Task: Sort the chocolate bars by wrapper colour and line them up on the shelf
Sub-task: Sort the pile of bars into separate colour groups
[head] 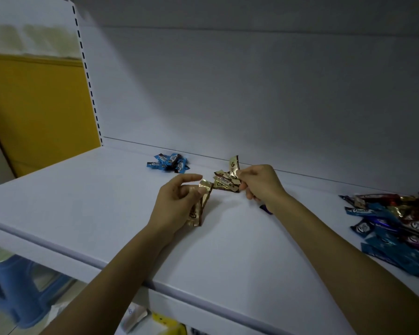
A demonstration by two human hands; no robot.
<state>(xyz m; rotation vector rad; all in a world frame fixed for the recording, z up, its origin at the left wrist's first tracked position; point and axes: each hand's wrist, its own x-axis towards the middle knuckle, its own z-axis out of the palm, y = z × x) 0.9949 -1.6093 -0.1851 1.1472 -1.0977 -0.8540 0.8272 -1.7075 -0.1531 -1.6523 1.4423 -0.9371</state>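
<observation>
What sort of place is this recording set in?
Most likely a shop, or a mock-up of one: a white retail shelf with a slotted upright at its left, loose chocolate bars heaped on it, and more packaged goods on the level below.

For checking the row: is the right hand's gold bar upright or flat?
Nearly upright: the gold bar points up from the pinching right hand.

Each hand, left hand [177,201] and right hand [260,181], pinches gold bars [225,183] over the shelf [82,201].
</observation>
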